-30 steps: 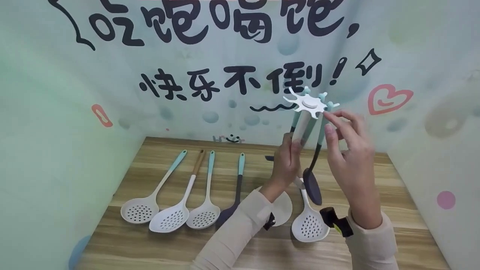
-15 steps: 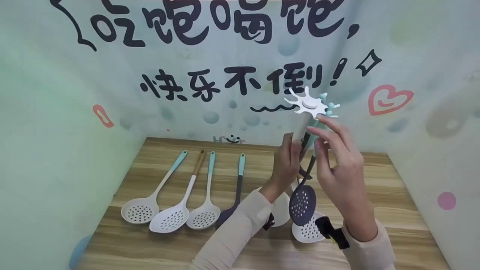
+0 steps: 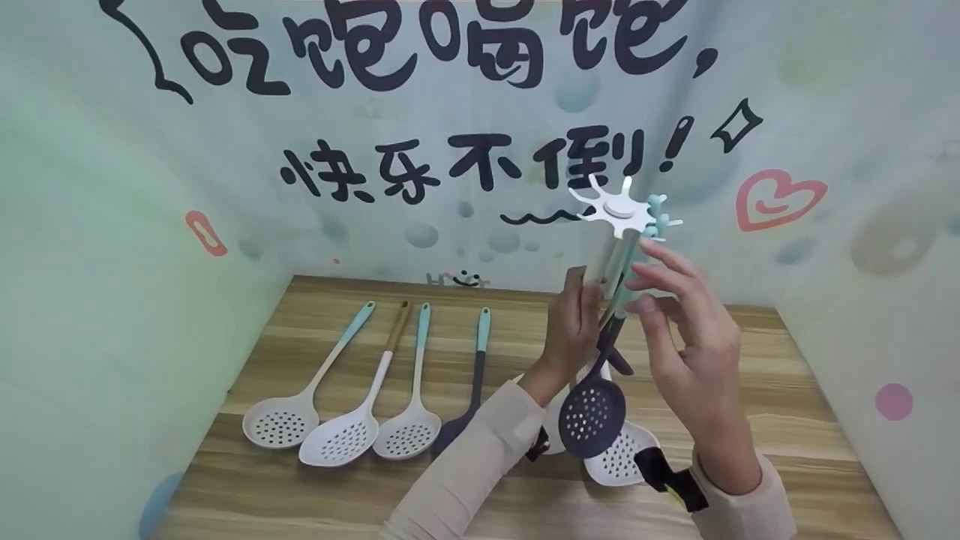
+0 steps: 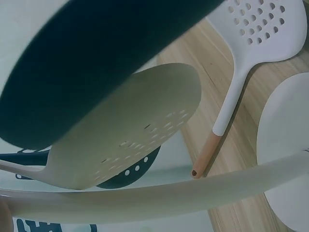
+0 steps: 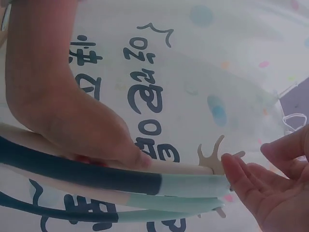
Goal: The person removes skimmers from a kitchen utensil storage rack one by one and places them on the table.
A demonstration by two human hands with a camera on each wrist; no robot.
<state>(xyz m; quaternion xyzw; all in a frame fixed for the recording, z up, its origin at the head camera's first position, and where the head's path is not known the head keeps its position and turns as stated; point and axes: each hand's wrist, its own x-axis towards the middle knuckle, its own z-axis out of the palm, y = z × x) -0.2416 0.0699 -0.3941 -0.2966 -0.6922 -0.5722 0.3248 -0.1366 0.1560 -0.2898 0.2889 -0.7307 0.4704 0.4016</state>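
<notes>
My left hand [image 3: 568, 330] grips the white pole of a utensil stand, its spiked hook top [image 3: 619, 211] tilted above. The stand's round white base [image 4: 285, 121] shows in the left wrist view. From the hooks hang utensils with pale green handles, among them a dark skimmer [image 3: 592, 418], a white slotted utensil [image 4: 140, 116] and a broad dark utensil [image 4: 82, 67]. Beside the handle tops is my right hand [image 3: 697, 337], fingers loosely bent and holding nothing. Its fingertips [image 5: 231, 164] lie right at a handle end in the right wrist view.
Behind the stand lies a white slotted turner [image 3: 622, 457] with a wooden handle. A row of utensils rests at left: a white skimmer [image 3: 280, 422], two white slotted spoons, one wood-handled [image 3: 341, 439], and a dark utensil [image 3: 480, 360] partly behind my left sleeve. A printed cloth backdrop surrounds the wooden table.
The stand's hook top and hanging utensils have turned, bringing the dark skimmer round to the front and leftward. My right hand moved left to the handles, then drew back slightly. My left hand stays put.
</notes>
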